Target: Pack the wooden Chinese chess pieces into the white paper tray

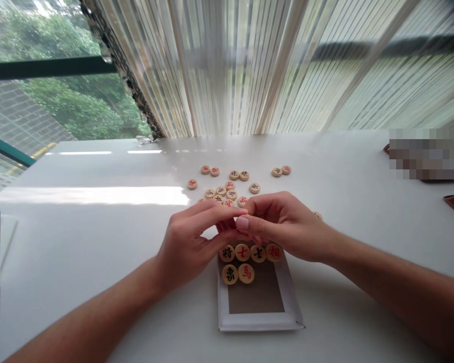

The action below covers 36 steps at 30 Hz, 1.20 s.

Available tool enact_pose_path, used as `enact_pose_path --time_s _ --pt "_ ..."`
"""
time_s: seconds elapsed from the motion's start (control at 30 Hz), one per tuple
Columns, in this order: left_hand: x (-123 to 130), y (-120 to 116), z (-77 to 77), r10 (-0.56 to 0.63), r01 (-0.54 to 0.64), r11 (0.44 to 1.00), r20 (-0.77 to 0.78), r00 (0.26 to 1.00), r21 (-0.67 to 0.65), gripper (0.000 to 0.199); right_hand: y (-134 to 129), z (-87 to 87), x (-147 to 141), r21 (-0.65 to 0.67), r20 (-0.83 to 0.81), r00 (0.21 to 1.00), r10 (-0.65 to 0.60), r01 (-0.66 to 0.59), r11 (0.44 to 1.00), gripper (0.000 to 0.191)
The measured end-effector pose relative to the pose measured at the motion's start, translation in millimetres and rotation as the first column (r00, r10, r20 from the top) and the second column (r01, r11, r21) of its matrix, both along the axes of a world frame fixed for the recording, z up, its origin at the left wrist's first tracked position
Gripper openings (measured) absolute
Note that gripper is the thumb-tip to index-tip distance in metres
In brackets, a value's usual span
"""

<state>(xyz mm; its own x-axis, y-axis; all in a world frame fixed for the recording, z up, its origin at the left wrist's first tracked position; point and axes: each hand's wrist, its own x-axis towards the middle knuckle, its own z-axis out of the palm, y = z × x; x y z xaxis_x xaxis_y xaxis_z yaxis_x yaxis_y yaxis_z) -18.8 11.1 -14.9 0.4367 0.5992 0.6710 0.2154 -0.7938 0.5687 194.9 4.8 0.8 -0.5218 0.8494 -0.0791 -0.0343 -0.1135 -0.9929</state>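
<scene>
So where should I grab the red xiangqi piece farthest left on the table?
Pinch that xiangqi piece by opposite edges of its round rim, probably from above-left: it's a disc lying flat on the table, and the other pieces sit to its right.

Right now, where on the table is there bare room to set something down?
On the table, two bare patches: beyond the left hand, left of the loose pieces; beyond the right hand, right of them. Crowded: the middle, around hands and box.
</scene>
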Motion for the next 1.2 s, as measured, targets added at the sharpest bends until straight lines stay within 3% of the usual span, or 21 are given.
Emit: enact_pose_path --time_s 0.27,0.63,1.03,1.2 --pt "-0.2 1.4 -0.6 -0.031 0.040 0.993 0.081 0.996 -0.112 0.024 1.1 0.7 4.0 0.031 -0.030 0.998 0.049 -0.048 0.998 0.031" --pt "-0.6 1.4 -0.4 -0.033 0.044 0.991 0.091 0.995 -0.129 0.023 1.8 3.0 5.8 0.078 -0.088 0.991 0.099 -0.093 0.993 0.031" --pt "-0.6 1.7 0.3 -0.026 0.038 0.989 0.092 0.995 -0.139 0.025 3.0 2.7 6.4 0.027 -0.083 0.994 0.073 -0.071 0.997 0.016" --pt "-0.5 1.4 0.7 -0.039 0.056 0.985 0.102 0.994 -0.166 0.025 1.6 2.9 4.7 0.026 -0.072 0.997 0.038 -0.036 0.999 0.024"
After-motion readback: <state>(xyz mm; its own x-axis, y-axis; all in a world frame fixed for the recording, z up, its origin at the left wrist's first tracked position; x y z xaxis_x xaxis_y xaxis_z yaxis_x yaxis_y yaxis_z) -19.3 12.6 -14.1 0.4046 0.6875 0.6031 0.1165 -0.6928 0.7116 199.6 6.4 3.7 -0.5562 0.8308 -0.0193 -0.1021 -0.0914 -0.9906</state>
